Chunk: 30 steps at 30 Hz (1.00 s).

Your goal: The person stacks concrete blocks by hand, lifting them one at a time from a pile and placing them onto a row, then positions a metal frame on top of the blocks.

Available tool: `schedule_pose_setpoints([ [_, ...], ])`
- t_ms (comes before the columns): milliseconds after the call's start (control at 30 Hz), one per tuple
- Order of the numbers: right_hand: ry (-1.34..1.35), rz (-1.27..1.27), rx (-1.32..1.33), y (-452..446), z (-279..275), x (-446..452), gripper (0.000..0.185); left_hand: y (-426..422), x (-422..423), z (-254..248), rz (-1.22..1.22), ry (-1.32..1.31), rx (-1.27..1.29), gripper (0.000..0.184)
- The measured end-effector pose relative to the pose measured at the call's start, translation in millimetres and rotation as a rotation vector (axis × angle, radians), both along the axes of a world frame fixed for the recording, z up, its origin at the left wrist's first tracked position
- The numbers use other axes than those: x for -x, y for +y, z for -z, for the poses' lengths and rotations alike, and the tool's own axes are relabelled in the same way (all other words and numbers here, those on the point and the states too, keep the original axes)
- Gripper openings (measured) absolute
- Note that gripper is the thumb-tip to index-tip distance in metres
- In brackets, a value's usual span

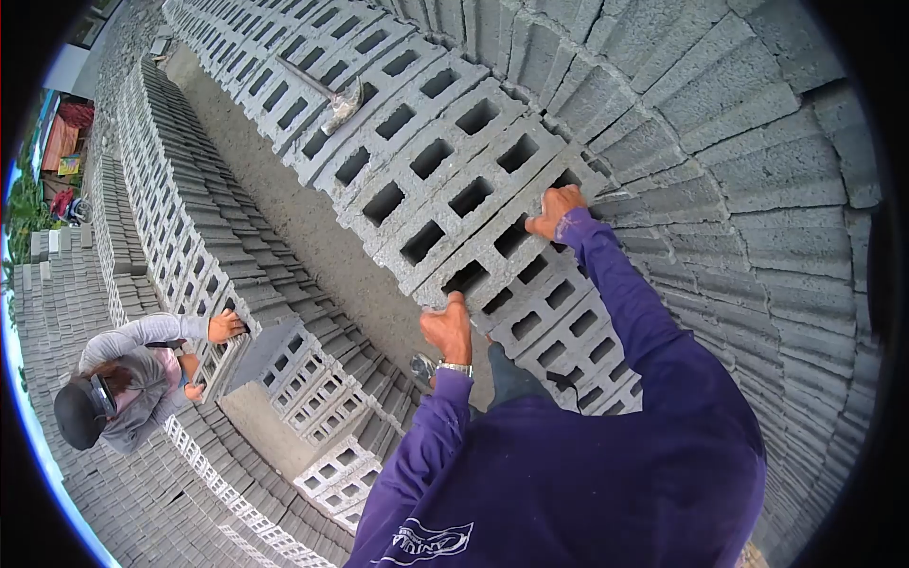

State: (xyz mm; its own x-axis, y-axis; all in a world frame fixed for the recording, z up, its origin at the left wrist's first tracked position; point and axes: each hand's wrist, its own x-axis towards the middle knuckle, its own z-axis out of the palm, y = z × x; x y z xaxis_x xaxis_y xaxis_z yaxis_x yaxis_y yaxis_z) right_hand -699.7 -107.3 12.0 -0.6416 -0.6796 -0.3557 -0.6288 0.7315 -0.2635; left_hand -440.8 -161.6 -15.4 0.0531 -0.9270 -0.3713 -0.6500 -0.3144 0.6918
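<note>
Both my hands grip a grey hollow concrete block at the near end of a long row of blocks. My left hand is closed on its left end, with the thumb by the end hole. On the block's far right end, my right hand has its fingers curled at the holes. The block lies against its neighbour in the row, holes facing up. Lower hollow blocks show between my arms. A hammer-like tool, its head crusted grey, rests on top of the row.
A tall stack of blocks rises close on my right. A concrete strip of ground runs along the left. Beyond it, a co-worker in a dark cap handles a block on another stack.
</note>
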Motion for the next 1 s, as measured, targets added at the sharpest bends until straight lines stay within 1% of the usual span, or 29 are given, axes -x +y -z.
schedule_pose_setpoints([
  [100,-0.051,0.001,-0.067,-4,-1,1,0.043,-3,4,2,-0.013,-0.058,-0.026,0.041],
  [167,-0.089,-0.026,-0.094,-9,-7,5,0.043,-6,7,-8,0.058,-0.155,-0.07,0.046],
  [200,-0.109,-0.029,-0.143,-10,-9,6,0.046,-4,3,-5,0.028,-0.171,-0.085,0.046],
  [267,-0.126,-0.07,-0.185,-10,0,5,0.048,-5,-1,5,0.1,-0.161,0.017,0.057],
  [333,0.09,-0.055,-0.063,-2,19,5,0.055,-8,-10,10,0.197,-0.175,0.028,0.07],
  [367,0.117,-0.099,-0.11,-2,16,5,0.057,-14,-26,3,0.32,-0.051,-0.15,0.073],
  [400,0.143,-0.147,-0.158,-5,11,4,0.06,-11,-45,10,0.28,-0.047,-0.15,0.073],
  [467,0.322,-0.199,-0.253,-12,-25,-23,0.061,-4,-98,31,0.146,0.527,-0.039,0.068],
  [500,0.423,-0.237,-0.16,-11,-36,-35,0.061,-8,-137,12,0.139,0.447,-0.103,0.058],
  [533,0.459,-0.203,0.013,-7,-34,-45,0.059,-10,-178,11,0.048,0.415,-0.075,0.058],
  [567,0.272,-0.067,0.152,-12,-47,-66,0.055,-7,-223,10,-0.058,0.408,-0.063,0.051],
  [600,0.174,-0.033,0.34,-7,-38,-77,0.051,-3,-269,11,-0.16,0.406,-0.049,0.045],
  [633,0.058,-0.014,0.416,-15,-49,-115,0.043,2,-320,24,-0.24,0.361,0.057,0.035],
  [667,-0.143,-0.006,0.438,-16,-36,-149,0.039,5,-372,29,-0.287,0.226,0.14,0.029],
  [700,-0.336,0.008,0.444,-20,-24,-179,0.035,7,-422,36,-0.389,0.173,0.202,0.026],
  [733,-0.37,-0.124,0.345,-34,-37,-240,0.032,8,-468,35,-0.445,0.088,0.291,0.024],
  [767,-0.485,-0.166,0.283,-40,-18,-286,0.033,7,-516,40,-0.452,-0.109,0.409,0.021],
  [800,-0.411,-0.404,0.237,-46,-12,-337,0.036,8,-564,47,-0.553,-0.148,0.368,0.021],
  [833,-0.45,-0.537,0.09,-56,-17,-394,0.039,2,-598,30,-0.586,-0.172,0.359,0.023],
  [867,-0.53,-0.687,0.018,-63,-21,-446,0.041,4,-641,51,-0.607,-0.449,0.469,0.028],
  [900,-0.615,-0.796,-0.042,-65,-14,-489,0.041,-1,-668,42,-0.613,-0.634,0.349,0.041],
  [933,-0.696,-0.9,-0.104,-64,-4,-527,0.041,-2,-702,52,-0.633,-0.703,0.206,0.058],
  [967,-0.694,-1.018,-0.145,-64,4,-560,0.043,-5,-729,64,-0.657,-0.752,0.131,0.061],
  [1000,-0.688,-1.131,-0.187,-62,13,-587,0.044,-8,-748,68,-0.586,-0.733,0.04,0.065],
])
